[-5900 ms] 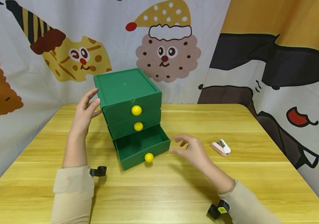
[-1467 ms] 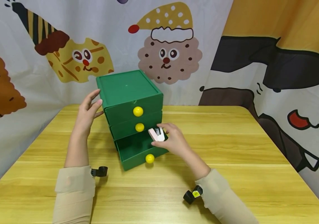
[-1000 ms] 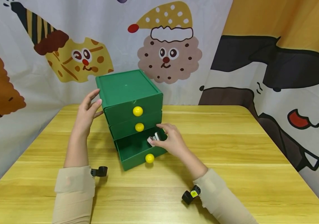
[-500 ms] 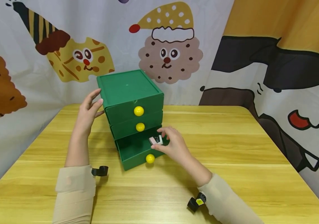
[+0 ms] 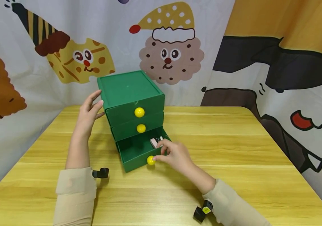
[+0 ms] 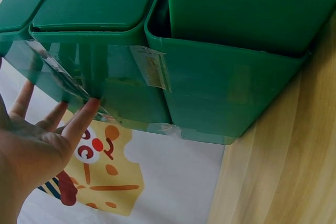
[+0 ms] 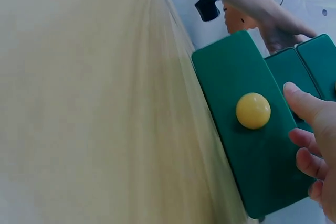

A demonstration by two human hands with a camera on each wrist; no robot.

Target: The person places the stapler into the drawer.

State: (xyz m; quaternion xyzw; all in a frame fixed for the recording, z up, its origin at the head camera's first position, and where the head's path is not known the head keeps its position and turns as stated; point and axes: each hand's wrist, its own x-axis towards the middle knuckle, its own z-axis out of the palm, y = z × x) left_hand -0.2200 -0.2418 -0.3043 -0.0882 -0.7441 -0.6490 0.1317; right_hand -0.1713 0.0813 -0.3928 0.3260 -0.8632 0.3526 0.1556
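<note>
A green three-drawer box (image 5: 130, 89) with yellow knobs stands on the table, its bottom drawer (image 5: 136, 163) pulled out. Inside that drawer, at its right end, lies a small pink-and-white gadget (image 5: 153, 143) with a lever and a metal part, partly covered by my right fingers in the head view. My left hand (image 5: 86, 114) rests its spread fingertips against the box's left side, also seen in the left wrist view. My right hand (image 5: 176, 155) is over the drawer's front right corner, empty, thumb near the bottom yellow knob (image 7: 253, 110); the right wrist view shows the thumb apart from it.
The box stands on a wooden table (image 5: 248, 188), towards its left and back. Behind the table hangs a cloth (image 5: 121, 18) printed with cartoon figures. A black wrist camera (image 5: 101, 173) sticks out from the left sleeve, another (image 5: 203, 211) from the right.
My right hand took the pink-and-white gadget from the table's right side, set it in the bottom drawer and let go. It then moved down and forward to the drawer front. The left hand stayed put.
</note>
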